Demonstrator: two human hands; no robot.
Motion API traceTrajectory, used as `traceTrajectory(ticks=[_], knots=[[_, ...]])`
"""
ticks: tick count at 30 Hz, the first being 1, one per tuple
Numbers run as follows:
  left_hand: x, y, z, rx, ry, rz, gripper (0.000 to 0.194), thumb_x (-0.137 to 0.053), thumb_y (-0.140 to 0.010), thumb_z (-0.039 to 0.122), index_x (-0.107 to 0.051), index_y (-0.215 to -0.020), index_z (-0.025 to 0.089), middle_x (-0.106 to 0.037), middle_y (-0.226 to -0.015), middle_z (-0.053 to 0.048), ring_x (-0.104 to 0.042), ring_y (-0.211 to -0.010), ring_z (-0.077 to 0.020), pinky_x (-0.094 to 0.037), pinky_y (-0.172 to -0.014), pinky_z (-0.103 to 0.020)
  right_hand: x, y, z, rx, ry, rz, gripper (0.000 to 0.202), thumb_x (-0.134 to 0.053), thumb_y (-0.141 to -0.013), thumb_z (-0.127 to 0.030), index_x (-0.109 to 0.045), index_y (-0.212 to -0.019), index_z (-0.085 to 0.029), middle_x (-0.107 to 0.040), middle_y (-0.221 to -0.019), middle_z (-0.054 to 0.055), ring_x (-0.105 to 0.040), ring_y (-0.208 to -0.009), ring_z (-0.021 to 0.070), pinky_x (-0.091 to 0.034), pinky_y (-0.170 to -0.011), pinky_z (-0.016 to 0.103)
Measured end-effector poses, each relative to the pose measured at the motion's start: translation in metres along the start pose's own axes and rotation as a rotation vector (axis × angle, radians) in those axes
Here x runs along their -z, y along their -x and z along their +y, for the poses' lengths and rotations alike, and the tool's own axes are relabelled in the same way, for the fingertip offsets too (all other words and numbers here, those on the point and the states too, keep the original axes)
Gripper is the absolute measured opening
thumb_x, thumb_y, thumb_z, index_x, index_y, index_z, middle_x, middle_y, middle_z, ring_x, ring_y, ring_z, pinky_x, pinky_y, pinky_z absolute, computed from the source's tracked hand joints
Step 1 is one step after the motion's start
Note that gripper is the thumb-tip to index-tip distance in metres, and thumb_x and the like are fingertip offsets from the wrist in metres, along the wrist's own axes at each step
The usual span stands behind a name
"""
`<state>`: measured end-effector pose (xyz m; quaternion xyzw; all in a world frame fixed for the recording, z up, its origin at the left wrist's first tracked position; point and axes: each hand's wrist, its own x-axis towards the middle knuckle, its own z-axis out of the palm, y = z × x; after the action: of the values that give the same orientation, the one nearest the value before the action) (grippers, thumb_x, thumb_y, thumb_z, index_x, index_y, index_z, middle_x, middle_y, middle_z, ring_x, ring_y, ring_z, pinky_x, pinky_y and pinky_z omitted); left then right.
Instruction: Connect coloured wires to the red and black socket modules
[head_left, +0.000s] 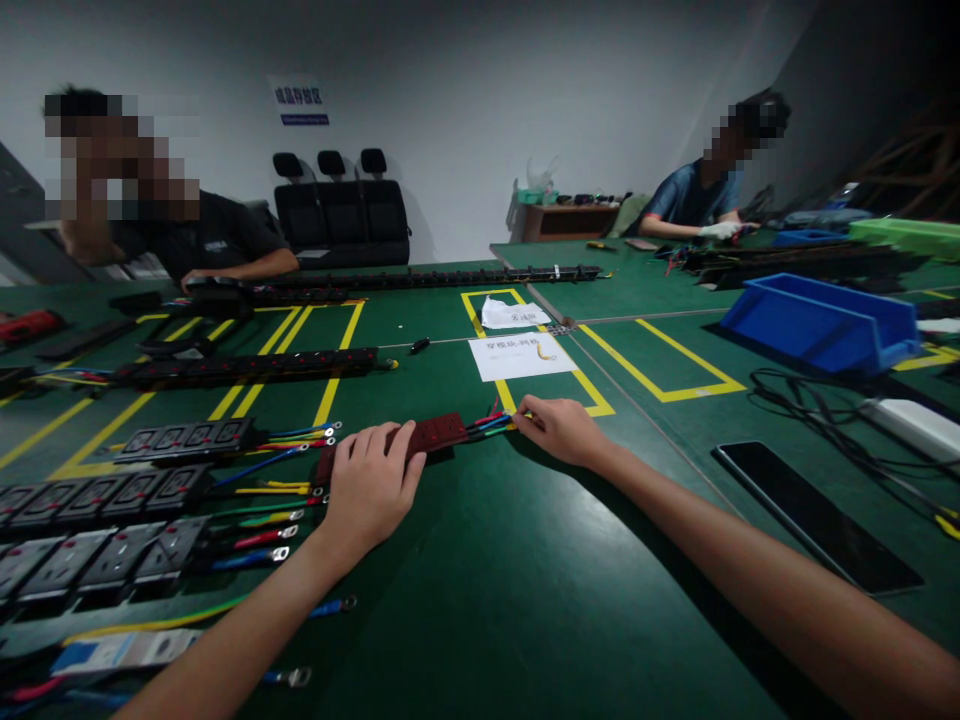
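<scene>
A dark red socket strip (442, 431) lies on the green table, with several coloured wires (491, 424) coming out of its right end. My left hand (373, 470) rests over the strip's left part, its fingers wrapped over the top. At the wires' far ends, my right hand (559, 428) is closed in a pinch on them. Left of my left hand are rows of black socket modules (97, 500), whose wires end in ring terminals. White paper sheets (521, 358) lie beyond the red strip.
A blue bin (821, 325) stands at the right, near black cables (817, 410) and a phone (814, 515). Long black strips (255, 367) lie across the left side. One person (225, 240) sits at the far left, another (694, 200) at the far right, wearing a white glove.
</scene>
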<state>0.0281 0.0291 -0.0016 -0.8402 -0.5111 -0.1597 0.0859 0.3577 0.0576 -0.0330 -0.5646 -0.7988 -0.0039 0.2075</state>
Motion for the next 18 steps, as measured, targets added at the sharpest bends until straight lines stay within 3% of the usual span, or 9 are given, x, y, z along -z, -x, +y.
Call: traceTrajectory(ticks=[18], knots=[[0.0005,0.0003,0.0004,0.007,-0.002,-0.007,0.052,-0.041,-0.107,0.044,-0.063,-0.143,0.014,-0.067,-0.134,-0.018,-0.062,-0.121,-0.0364,-0.046,-0.103,-0.057,-0.0010,0.0002,0.0002,-0.013,0.004,-0.004,0.027,-0.050,-0.103,-0.044,-0.067,-0.094,-0.024,-0.070,-0.073,0.002,-0.062,-0.062,0.0179,-0.026,-0.059,0.027]])
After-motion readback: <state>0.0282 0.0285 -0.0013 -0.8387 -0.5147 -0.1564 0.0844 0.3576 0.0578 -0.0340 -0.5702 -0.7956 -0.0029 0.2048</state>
